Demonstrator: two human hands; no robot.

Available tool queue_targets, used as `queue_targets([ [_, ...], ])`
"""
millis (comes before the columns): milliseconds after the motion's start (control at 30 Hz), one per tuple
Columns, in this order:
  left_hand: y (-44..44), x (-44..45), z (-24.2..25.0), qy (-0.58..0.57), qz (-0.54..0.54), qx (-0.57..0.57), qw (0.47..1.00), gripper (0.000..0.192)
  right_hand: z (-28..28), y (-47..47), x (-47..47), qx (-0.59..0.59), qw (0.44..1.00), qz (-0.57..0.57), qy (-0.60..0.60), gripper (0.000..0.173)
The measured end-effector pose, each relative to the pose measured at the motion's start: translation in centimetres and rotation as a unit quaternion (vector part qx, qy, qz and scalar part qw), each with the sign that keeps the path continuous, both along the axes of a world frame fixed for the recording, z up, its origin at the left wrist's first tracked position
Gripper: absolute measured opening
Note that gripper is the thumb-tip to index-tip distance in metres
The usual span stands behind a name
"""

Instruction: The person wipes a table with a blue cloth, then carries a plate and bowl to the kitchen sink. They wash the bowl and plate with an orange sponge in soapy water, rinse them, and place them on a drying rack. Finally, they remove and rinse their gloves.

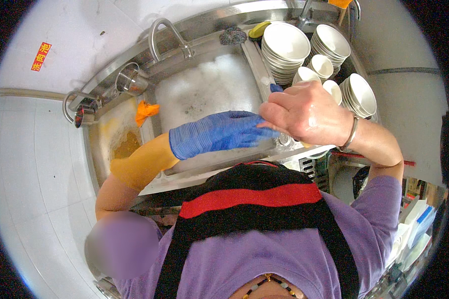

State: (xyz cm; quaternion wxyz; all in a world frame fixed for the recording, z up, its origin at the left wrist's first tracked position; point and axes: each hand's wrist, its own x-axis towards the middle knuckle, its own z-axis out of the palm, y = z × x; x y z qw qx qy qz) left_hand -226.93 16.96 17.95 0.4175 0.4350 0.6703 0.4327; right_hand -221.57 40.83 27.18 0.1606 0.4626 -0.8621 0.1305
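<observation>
My left hand (224, 130) wears a blue knit glove over a long yellow rubber glove (144, 164) and reaches over the foamy middle sink basin (205, 89). Its fingers point to the right and are blurred; their tips are partly hidden by the other hand. My right hand (303, 110) is bare and wet, with a bracelet at the wrist. It is curled in a fist against the fingers of the left glove. A small blue piece (276, 88) sticks out above the fist; whether it belongs to the left glove cannot be told.
Stacked white bowls (286, 41) and small white cups (321, 66) fill the right basin. A scouring pad (232, 36) lies on the back rim, near a curved faucet (168, 22). An orange cloth (146, 112) hangs on the left divider. Behind it stands a metal strainer (133, 80).
</observation>
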Motion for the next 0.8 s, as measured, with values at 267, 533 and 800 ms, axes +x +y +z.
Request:
queue_targets([
  [267, 3.4, -2.5, 2.0, 0.500, 0.082, 0.113, 0.855, 0.046, -8.0, 0.1, -2.2, -0.447, 0.817, -0.055, -0.361, 0.057],
  [533, 5.1, -1.1, 1.9, 0.447, 0.104, 0.140, 0.877, 0.051, -7.8, -1.2, -3.8, -0.590, 0.689, -0.142, -0.396, 0.028],
  [800, 6.6, 0.0, 2.5, -0.437, 0.151, 0.508, 0.727, 0.071, -3.5, -0.9, -4.4, -0.598, 0.723, -0.148, -0.312, 0.027],
])
